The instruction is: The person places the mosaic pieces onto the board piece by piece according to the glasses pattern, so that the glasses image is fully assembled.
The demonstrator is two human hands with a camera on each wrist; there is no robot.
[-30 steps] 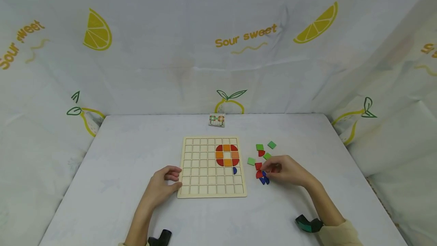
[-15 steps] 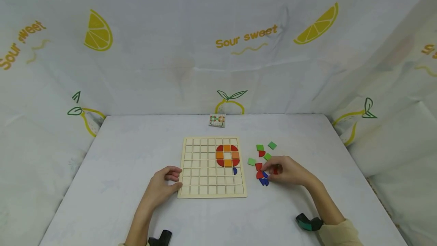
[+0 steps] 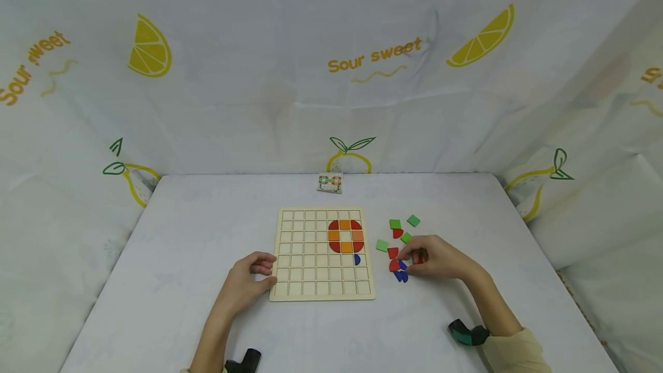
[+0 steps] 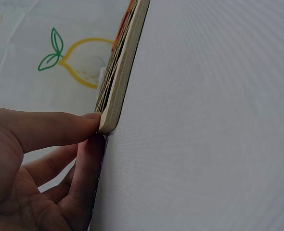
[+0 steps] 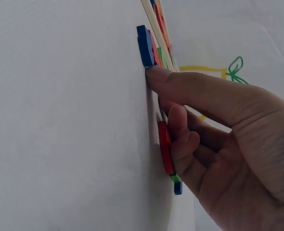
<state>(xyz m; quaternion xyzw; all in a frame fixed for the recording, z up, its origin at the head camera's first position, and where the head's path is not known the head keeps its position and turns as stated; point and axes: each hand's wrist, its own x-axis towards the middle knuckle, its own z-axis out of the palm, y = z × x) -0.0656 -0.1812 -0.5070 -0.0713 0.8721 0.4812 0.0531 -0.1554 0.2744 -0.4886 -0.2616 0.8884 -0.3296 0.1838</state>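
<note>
Roughly half of the laying of pieces on the square wooden board (image 3: 309,262) is judged to be done. The board is set flat near the middle of the table (image 3: 217,212). On its right side a ring of red and orange pieces (image 3: 345,247) has been formed around one unfilled cell, and a single blue half-round (image 3: 357,259) has been placed in the row just nearer. No piece is seen in the left columns or the nearest two rows. To the right of the board, green squares (image 3: 382,245), red pieces (image 3: 393,252) and blue pieces (image 3: 398,276) are left loose; some may be hidden by the right hand (image 3: 437,258).

The board's left edge is touched by the left hand (image 3: 240,286), its thumb and fingertips spread apart along the rim. The right hand's thumb and forefinger are lowered around the blue pieces; whether one is pinched cannot be told.

The board's right edge is separated from the loose pieces by only a narrow strip of table. Pieces are crowded together there, one red piece partly covered by the hand, so neighbours could easily be nudged. More room is offered left of the board and on its near side. At the table's far edge a small patterned card (image 3: 330,182) is set, well away from both hands.
</note>
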